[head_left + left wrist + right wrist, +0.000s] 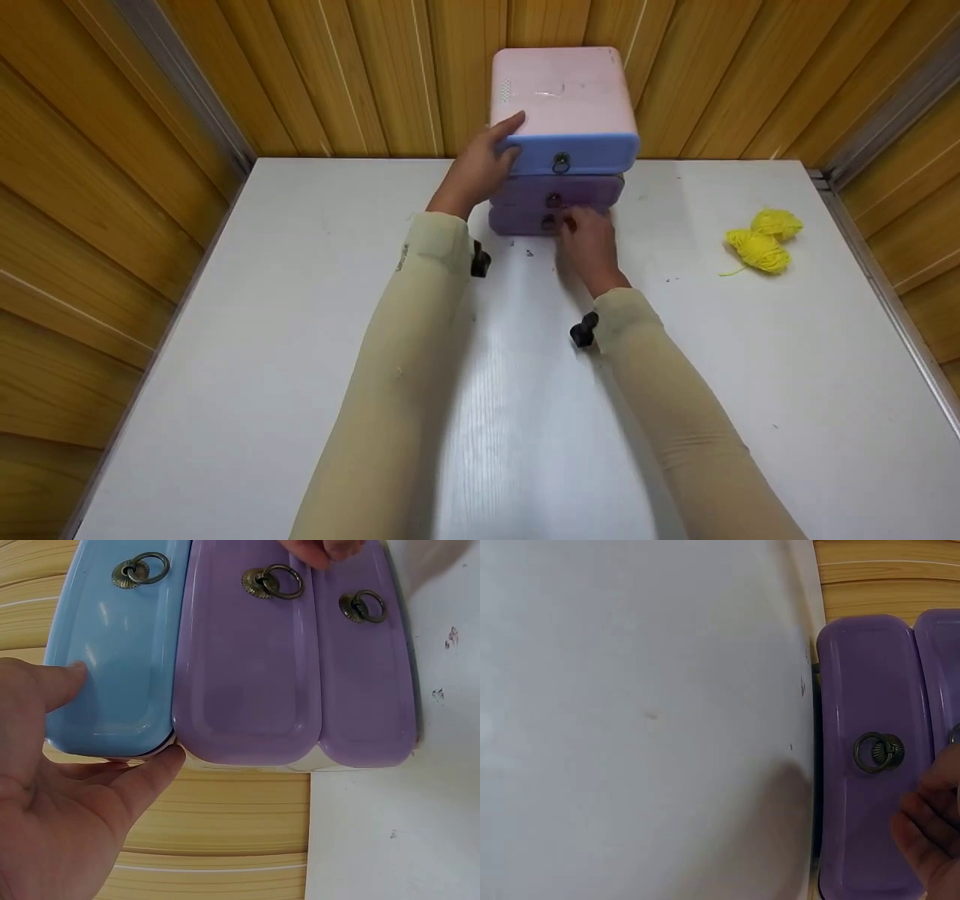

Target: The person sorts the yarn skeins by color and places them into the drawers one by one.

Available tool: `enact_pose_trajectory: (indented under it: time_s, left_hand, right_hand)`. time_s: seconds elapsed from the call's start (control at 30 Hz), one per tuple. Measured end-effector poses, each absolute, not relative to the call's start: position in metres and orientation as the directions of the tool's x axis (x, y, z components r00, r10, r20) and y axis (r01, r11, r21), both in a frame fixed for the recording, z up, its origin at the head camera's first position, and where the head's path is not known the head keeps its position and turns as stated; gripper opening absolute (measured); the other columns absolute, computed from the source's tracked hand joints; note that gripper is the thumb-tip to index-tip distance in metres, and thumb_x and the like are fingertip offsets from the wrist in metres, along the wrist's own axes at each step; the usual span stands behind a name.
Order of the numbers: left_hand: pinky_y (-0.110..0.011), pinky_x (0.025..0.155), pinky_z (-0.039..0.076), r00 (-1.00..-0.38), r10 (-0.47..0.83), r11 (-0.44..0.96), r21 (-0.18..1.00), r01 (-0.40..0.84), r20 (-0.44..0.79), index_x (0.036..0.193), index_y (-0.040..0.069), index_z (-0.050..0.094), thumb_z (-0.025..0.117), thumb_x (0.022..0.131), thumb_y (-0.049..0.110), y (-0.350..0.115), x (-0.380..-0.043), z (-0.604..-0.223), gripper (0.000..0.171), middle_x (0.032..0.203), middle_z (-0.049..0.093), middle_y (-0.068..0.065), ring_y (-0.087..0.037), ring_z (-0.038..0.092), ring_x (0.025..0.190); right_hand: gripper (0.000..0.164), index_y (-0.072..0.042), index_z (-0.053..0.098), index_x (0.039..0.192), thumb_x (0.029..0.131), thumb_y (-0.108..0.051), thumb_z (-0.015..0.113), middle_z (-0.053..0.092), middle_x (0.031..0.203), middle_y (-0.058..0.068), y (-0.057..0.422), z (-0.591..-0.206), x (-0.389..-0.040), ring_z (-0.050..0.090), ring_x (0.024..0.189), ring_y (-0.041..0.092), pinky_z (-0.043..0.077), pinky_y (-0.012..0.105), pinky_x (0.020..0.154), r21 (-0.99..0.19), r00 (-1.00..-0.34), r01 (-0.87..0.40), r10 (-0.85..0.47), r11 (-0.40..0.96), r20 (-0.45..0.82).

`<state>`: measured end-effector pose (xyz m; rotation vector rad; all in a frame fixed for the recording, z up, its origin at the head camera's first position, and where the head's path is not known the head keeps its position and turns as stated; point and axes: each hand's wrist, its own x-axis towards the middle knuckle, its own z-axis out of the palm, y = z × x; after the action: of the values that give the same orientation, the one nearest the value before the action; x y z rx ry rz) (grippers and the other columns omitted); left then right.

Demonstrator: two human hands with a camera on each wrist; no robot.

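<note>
A small drawer cabinet point(559, 90) with a pink top stands at the back of the table. Its upper blue drawer point(120, 645) and the two purple drawers point(251, 675) below it each carry a bronze ring pull point(274, 581). My left hand point(476, 169) grips the cabinet's upper left side, thumb on the blue front and other fingers around the side edge. In front of the lower purple drawers is my right hand point(589, 240), fingers loosely curled beside the bottom ring pull point(877, 752). Nothing shows between those fingers, and both lower rings hang free of them.
Two yellow yarn bundles point(759, 250) lie on the right of the white table point(337, 300), a loose strand trailing from one. Wood-patterned walls point(360, 75) enclose the table's back and sides. Small dark marks point(529, 253) dot the surface before the cabinet.
</note>
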<state>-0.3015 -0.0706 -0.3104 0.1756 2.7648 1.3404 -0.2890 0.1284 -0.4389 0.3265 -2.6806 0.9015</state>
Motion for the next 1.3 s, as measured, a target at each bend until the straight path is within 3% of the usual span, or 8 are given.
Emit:
enact_pose_trajectory:
  time_s: [0.17,0.33,0.73,0.97,1.13,1.3]
  left_hand:
    - [-0.033,0.121,0.021,-0.992,0.124,0.610,0.790,0.068,-0.009,0.144,0.056,0.028,0.048,0.102,0.031,-0.071,-0.301,-0.310,0.053,0.158,0.023,0.019,-0.005,0.017,0.148]
    - [-0.034,0.121,0.021,-0.993,0.120,0.608,0.791,0.069,-0.005,0.144,0.055,0.030,0.049,0.102,0.030,-0.070,-0.303,-0.309,0.052,0.158,0.025,0.016,-0.007,0.016,0.148]
    - [-0.029,0.119,0.025,-0.989,0.150,0.613,0.785,0.093,0.001,0.144,0.053,0.031,0.049,0.102,0.029,-0.073,-0.303,-0.306,0.052,0.154,0.031,0.022,0.000,0.026,0.144]
    - [-0.032,0.119,0.025,-0.986,0.158,0.604,0.794,0.063,-0.043,0.142,0.057,0.030,0.049,0.101,0.033,-0.073,-0.303,-0.305,0.051,0.154,0.029,0.024,-0.001,0.024,0.144]
    - [-0.033,0.119,0.025,-0.987,0.151,0.606,0.794,0.048,-0.055,0.141,0.057,0.031,0.050,0.100,0.035,-0.075,-0.305,-0.302,0.050,0.153,0.030,0.024,-0.002,0.027,0.144]
    - [-0.034,0.118,0.027,-0.988,0.142,0.609,0.792,0.037,-0.063,0.141,0.057,0.032,0.051,0.100,0.035,-0.076,-0.307,-0.302,0.050,0.153,0.032,0.024,-0.003,0.029,0.142]
  right_hand:
    - [0.022,0.000,0.069,0.106,0.097,-0.015,0.056,0.069,0.105,0.018,0.127,-0.443,-0.289,0.064,0.102,0.034,0.050,0.047,0.089,-0.571,-0.951,-0.262,-0.109,0.778,0.289]
    - [0.021,-0.003,0.070,0.097,0.096,-0.020,0.058,0.069,0.095,0.013,0.125,-0.447,-0.290,0.063,0.088,0.028,0.051,0.044,0.077,-0.639,-0.971,-0.208,-0.076,0.741,0.228]
    - [0.031,-0.009,0.063,0.071,0.093,-0.031,0.063,0.059,0.067,0.003,0.119,-0.458,-0.299,0.049,0.063,0.018,0.036,0.034,0.055,-0.679,-0.973,-0.184,-0.034,0.710,0.228]
    - [0.030,-0.009,0.065,0.072,0.093,-0.030,0.063,0.060,0.068,0.003,0.118,-0.458,-0.300,0.051,0.066,0.019,0.037,0.034,0.056,-0.705,-0.977,-0.147,0.008,0.694,0.211]
    - [0.026,-0.009,0.067,0.071,0.087,-0.029,0.067,0.060,0.066,0.002,0.118,-0.461,-0.302,0.055,0.064,0.018,0.043,0.031,0.056,-0.831,-0.991,-0.032,0.089,0.556,0.097]
    - [0.015,-0.005,0.071,0.079,0.081,-0.020,0.075,0.066,0.069,0.005,0.117,-0.465,-0.304,0.060,0.062,0.017,0.050,0.028,0.057,-0.954,-0.986,0.076,0.163,0.291,-0.029]
